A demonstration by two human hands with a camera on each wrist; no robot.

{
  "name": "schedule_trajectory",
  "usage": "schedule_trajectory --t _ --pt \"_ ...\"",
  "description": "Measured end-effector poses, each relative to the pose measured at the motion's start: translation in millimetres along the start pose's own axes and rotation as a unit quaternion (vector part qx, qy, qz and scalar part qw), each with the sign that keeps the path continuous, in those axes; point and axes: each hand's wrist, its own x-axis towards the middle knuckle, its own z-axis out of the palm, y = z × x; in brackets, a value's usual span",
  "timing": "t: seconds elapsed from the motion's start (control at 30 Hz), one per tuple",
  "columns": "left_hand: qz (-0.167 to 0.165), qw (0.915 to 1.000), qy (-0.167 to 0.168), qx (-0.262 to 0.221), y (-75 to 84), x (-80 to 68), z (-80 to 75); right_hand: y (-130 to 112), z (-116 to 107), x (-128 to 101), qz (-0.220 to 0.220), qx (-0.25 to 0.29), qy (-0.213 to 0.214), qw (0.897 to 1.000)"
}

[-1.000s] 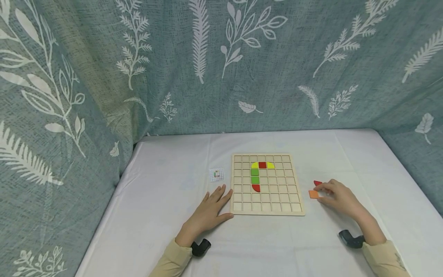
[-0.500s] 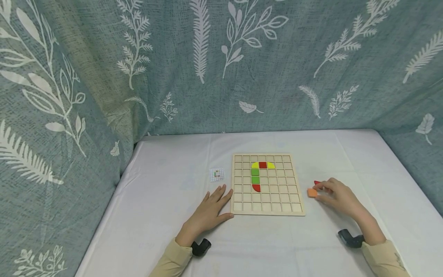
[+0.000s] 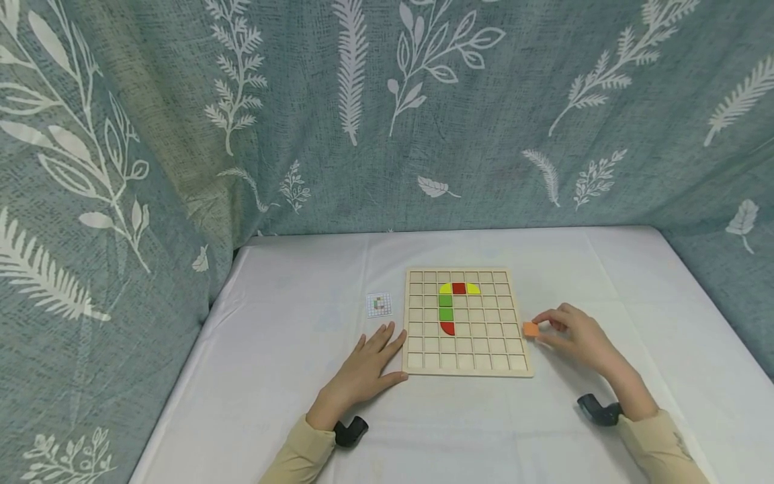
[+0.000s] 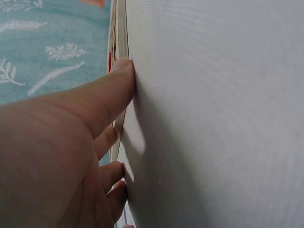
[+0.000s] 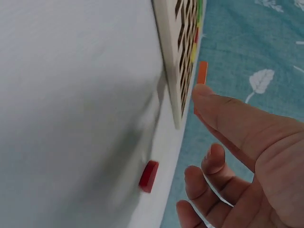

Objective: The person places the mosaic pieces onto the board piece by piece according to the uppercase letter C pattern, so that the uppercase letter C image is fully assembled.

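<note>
My right hand (image 3: 582, 339) pinches an orange square tile (image 3: 531, 329) between thumb and fingertips. The tile is off the cloth, by the right edge of the wooden grid board (image 3: 469, 370). On the board lie yellow quarter-round tiles (image 3: 474, 289), a red square tile (image 3: 459, 288), green square tiles (image 3: 445, 314) and a red quarter-round tile (image 3: 447, 329). With fingers spread, my left hand (image 3: 361, 371) rests on the table, its thumb and a finger touching the board's left edge. In the right wrist view, another red tile (image 5: 148, 176) lies on the cloth; my hand hides it from the head view.
A small printed pattern card (image 3: 379, 305) lies left of the board. White cloth (image 3: 284, 323) covers the table, and a green leaf-print curtain (image 3: 387, 168) hangs behind it. Each wrist wears a black camera (image 3: 598, 409).
My right hand has taken hold of the orange tile, lifted it from the cloth and carried it left to the board's edge. The left hand has stayed in place.
</note>
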Motion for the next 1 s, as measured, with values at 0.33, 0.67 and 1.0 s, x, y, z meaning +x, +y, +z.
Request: schedule_trajectory --t 0.33,0.67,1.0 --pt "0.006 1.0 0.004 0.005 -0.7 0.4 0.6 -11.6 9.0 13.3 -0.016 0.016 0.002 1.0" --pt "0.008 1.0 0.002 0.002 0.2 0.1 -0.9 -28.5 15.5 23.7 -0.036 0.029 -0.01 0.999" --pt "0.008 1.0 0.001 0.001 0.9 0.7 -1.7 -45.5 26.3 37.3 -0.056 0.047 -0.021 0.997"
